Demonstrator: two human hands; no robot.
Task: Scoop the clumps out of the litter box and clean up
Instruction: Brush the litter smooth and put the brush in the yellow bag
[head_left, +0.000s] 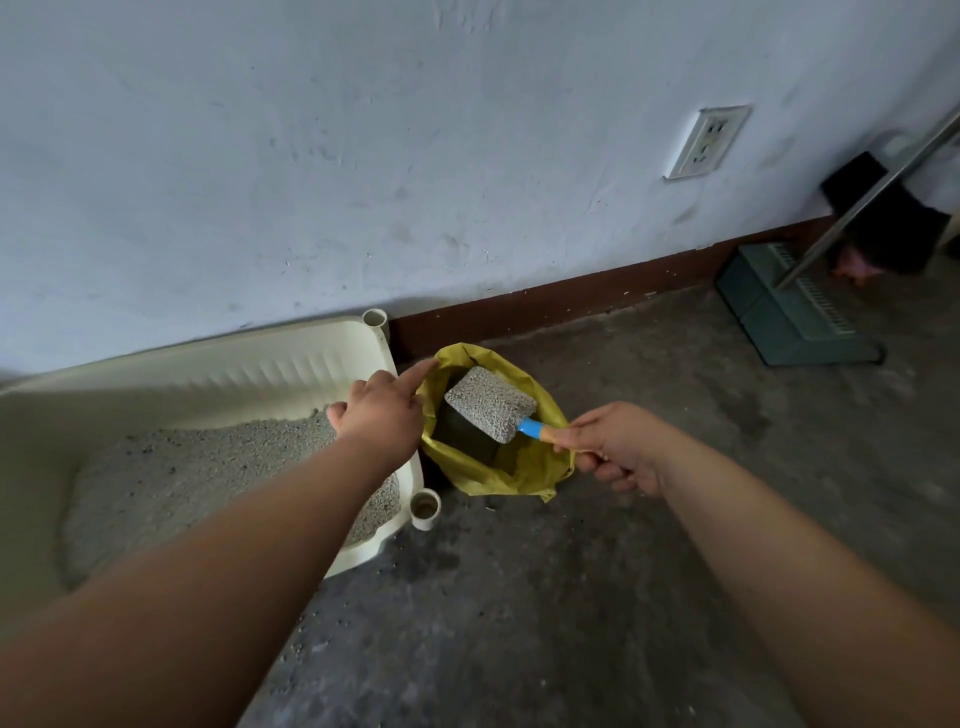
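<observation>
Grasps the scoop (531, 428) by its blue-and-tan handle in the clenched right grip (618, 447); holds it, heaped with pale grey granular litter (488, 402), over the open yellow bag (524, 473) beside the cream litter box (260, 364). Touches the bag's rim with the left grip (382, 410), forefinger outstretched; cannot tell whether pinching.

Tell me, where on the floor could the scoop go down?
Bare floor lies between the yellow bag and the dustpan. It's crowded beside the litter box, where the left hand touches the bag and the right hand holds the scoop.
</observation>
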